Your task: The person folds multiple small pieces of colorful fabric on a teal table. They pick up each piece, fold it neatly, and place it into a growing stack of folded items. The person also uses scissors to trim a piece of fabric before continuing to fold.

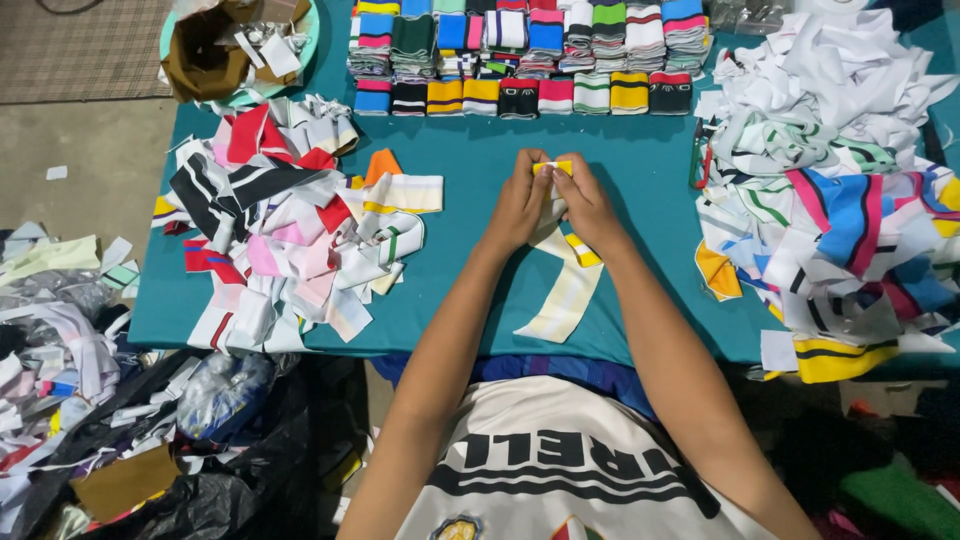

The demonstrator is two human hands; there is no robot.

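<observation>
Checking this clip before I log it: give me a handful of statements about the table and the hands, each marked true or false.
1. Both hands hold the same cloth strip. True: the left hand and the right hand pinch the top end of the white and yellow strip.
2. The strip hangs clear of the table. False: its lower part lies on the teal table.
3. Folded, stacked bands sit at the far edge. True: the folded bands are lined up in rows there.
4. The loose pile on the left is all black. False: the left pile mixes white, red, pink, black and orange.
5. Another loose pile lies on the right. True: the right pile.
</observation>
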